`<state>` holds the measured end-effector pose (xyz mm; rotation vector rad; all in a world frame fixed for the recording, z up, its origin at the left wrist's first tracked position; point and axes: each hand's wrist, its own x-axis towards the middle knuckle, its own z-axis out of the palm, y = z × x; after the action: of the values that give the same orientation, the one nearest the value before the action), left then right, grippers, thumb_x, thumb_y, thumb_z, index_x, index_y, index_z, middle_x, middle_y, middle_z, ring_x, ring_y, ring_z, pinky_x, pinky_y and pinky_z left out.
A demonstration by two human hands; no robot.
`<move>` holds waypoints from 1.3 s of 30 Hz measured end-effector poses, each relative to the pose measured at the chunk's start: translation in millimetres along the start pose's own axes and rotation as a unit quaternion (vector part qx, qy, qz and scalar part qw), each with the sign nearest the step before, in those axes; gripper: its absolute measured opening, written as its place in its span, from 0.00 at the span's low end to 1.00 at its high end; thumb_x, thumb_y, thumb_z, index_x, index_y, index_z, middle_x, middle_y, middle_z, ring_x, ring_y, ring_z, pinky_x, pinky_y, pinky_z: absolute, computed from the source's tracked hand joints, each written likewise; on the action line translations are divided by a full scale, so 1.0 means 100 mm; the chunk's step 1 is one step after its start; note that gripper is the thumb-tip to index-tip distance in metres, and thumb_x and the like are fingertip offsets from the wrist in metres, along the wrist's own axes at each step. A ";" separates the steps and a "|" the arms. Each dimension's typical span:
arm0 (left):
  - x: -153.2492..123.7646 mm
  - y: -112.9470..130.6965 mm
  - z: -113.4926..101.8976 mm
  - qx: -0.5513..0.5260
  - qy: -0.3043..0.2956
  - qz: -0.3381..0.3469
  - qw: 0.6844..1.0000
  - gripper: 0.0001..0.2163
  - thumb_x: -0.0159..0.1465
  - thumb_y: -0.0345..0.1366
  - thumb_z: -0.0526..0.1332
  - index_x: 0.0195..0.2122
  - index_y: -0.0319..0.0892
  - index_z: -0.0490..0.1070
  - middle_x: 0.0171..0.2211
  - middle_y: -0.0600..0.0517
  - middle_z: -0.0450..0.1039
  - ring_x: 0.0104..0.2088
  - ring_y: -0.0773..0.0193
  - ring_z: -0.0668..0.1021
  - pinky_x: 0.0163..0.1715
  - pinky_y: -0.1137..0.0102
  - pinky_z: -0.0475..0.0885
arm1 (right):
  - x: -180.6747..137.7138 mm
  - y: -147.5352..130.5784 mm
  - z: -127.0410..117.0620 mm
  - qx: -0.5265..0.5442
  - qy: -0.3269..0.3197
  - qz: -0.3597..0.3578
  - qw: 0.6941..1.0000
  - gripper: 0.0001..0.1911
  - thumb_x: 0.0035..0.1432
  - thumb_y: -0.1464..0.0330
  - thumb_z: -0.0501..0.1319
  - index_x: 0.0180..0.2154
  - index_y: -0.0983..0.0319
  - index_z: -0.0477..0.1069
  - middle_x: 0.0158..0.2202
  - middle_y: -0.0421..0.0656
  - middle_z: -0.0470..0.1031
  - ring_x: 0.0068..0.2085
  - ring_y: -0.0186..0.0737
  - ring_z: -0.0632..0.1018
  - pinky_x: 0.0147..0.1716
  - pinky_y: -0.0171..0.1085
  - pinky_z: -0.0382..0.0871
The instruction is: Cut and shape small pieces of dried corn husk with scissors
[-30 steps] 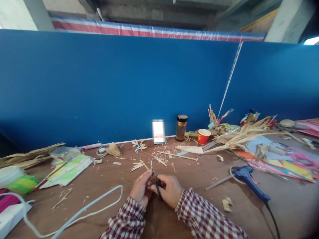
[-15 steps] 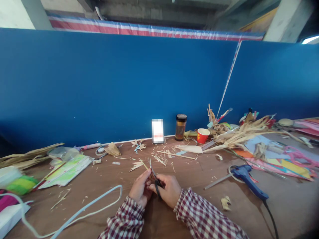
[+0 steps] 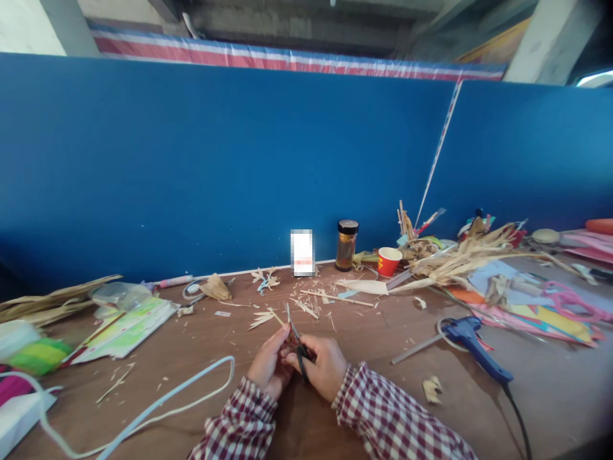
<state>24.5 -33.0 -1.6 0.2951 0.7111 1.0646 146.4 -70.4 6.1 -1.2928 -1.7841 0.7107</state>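
Note:
Both hands meet low in the middle, just above the brown table. My right hand (image 3: 324, 365) is closed around the black handles of a pair of scissors (image 3: 301, 359), whose blades point up and away. My left hand (image 3: 269, 363) pinches a thin strip of dry husk (image 3: 276, 317) between thumb and fingers, close beside the blades. The fingers partly hide the strip's lower end. Beyond the fingertips lie loose cut husk slivers (image 3: 262, 319) and more scraps around a thin stick (image 3: 338, 298).
At right lies a blue glue gun (image 3: 476, 348) with its cord. A red paper cup (image 3: 389, 262) and a lidded jar (image 3: 347, 246) stand at the back, near a pile of dry husks (image 3: 460, 259). A white cable (image 3: 167, 402) loops at left. The blue partition (image 3: 239, 160) rises behind.
The hands, scissors and strip keep nearly the same pose. The view has shifted very slightly, and an orange object now shows at the far right edge.

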 end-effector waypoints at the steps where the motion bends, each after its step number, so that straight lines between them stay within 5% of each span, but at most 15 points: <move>1: 0.00 0.00 0.00 -0.002 -0.002 0.001 1.000 0.07 0.59 0.31 0.59 0.25 0.34 0.67 0.12 0.61 0.54 0.11 0.80 0.59 0.09 0.85 0.58 | 0.00 0.00 0.00 -0.002 0.001 -0.001 1.000 0.10 0.53 0.62 0.58 0.28 0.62 0.72 0.20 0.37 0.66 0.23 0.31 0.65 0.22 0.29 0.54; 9: -0.02 0.00 0.00 0.018 -0.001 0.006 1.000 0.07 0.59 0.31 0.58 0.25 0.34 0.67 0.12 0.61 0.54 0.11 0.80 0.59 0.10 0.85 0.59 | 0.01 0.07 0.04 0.085 -0.007 0.035 0.996 0.11 0.50 0.61 0.60 0.28 0.62 0.72 0.20 0.38 0.69 0.23 0.32 0.66 0.22 0.29 0.57; 14: -0.04 0.04 0.00 0.044 0.004 0.023 0.999 0.05 0.58 0.30 0.59 0.26 0.33 0.67 0.18 0.56 0.63 0.12 0.82 0.60 0.10 0.86 0.58 | 0.07 0.15 0.04 0.223 -0.050 0.100 0.968 0.14 0.48 0.59 0.62 0.33 0.63 0.70 0.19 0.36 0.68 0.20 0.31 0.67 0.20 0.30 0.59; 19: -0.07 0.06 0.04 0.071 0.012 0.036 0.997 0.08 0.51 0.32 0.66 0.26 0.36 0.66 0.18 0.60 0.61 0.12 0.83 0.59 0.09 0.86 0.53 | 0.18 0.16 -0.09 0.337 0.039 0.146 0.929 0.20 0.44 0.59 0.64 0.37 0.64 0.66 0.19 0.35 0.67 0.20 0.30 0.68 0.20 0.31 0.62; 25: -0.10 -0.06 0.07 0.238 0.006 0.058 0.970 0.13 0.47 0.40 0.67 0.25 0.37 0.68 0.11 0.62 0.56 0.10 0.80 0.56 0.09 0.83 0.48 | 0.23 0.19 -0.15 0.409 0.082 0.131 0.900 0.25 0.36 0.66 0.70 0.38 0.62 0.66 0.25 0.37 0.72 0.26 0.33 0.74 0.28 0.33 0.67; 39: -0.09 -0.08 0.05 0.322 -0.010 0.068 0.944 0.15 0.47 0.45 0.65 0.22 0.38 0.66 0.09 0.62 0.55 0.10 0.79 0.54 0.11 0.79 0.44 | 0.21 0.08 -0.24 0.328 0.088 0.158 0.927 0.19 0.38 0.65 0.67 0.34 0.63 0.65 0.18 0.34 0.69 0.19 0.29 0.67 0.19 0.29 0.58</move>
<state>31.1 -44.2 0.9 0.9276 1.0221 0.9290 167.7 -48.1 18.2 -1.1305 -1.0522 1.2051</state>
